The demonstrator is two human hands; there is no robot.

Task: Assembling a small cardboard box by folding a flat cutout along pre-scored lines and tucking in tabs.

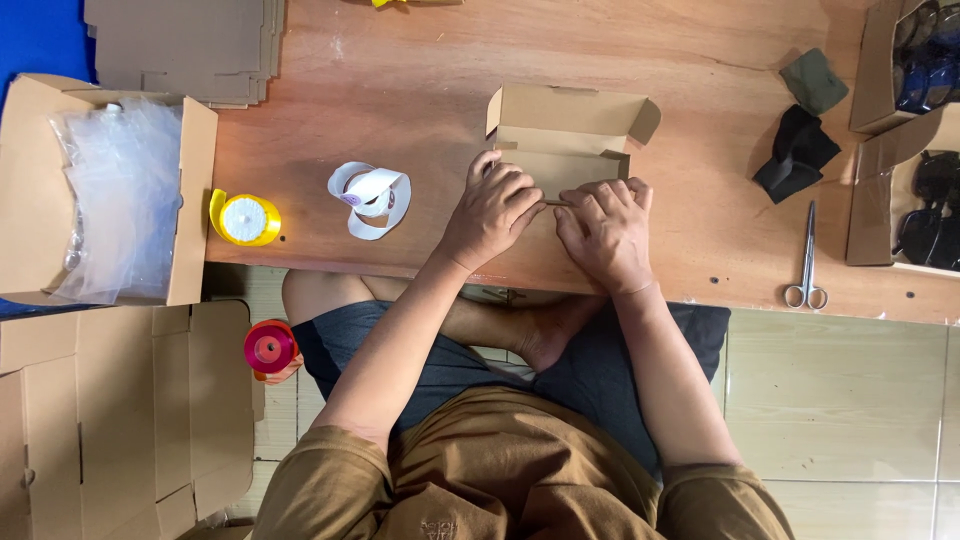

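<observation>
Both of our hands rest on a small cardboard mailer box (562, 150) near the front edge of the wooden table (400, 80). Our left hand (492, 212) lies curled over the box's near left side, fingers bent and pressing down on the cardboard, while our right hand (604, 230) sits just beside it, fingers folded flat against the near right side; neither hand is wrapped around anything, both simply bear on the box's front panel. That box stands directly beyond our knuckles, its lid flap raised toward the far side and its side tabs sticking out. Left of our left hand, apart from it, lies a loose coil of white label tape (369, 197), and further left a yellow tape roll (244, 218) at the table's edge. A red tape roll (268, 347) sits lower, off the table near our knee. At far left an open carton holds clear plastic bags (120, 200), and a stack of flat cardboard blanks (185, 45) lies at the table's far side. To the right, well apart from our right hand, we see scissors (807, 262), dark folded cloth pouches (797, 150) and cartons of sunglasses (925, 205).
</observation>
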